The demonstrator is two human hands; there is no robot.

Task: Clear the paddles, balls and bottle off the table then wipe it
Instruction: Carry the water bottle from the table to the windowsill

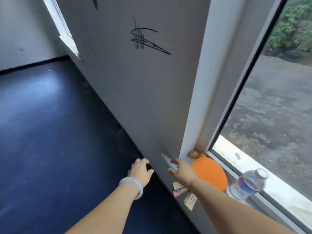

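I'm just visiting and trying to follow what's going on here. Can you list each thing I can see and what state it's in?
Left hand: fingers loosely curled, holding nothing.
Right hand: open, fingers spread near the sill's edge.
Orange paddle: lying flat on the window sill.
Balls: two, resting in the sill's corner beyond the paddle.
Bottle: capped, on the sill by the glass.
Paddle handles: sticking out over the sill's edge.
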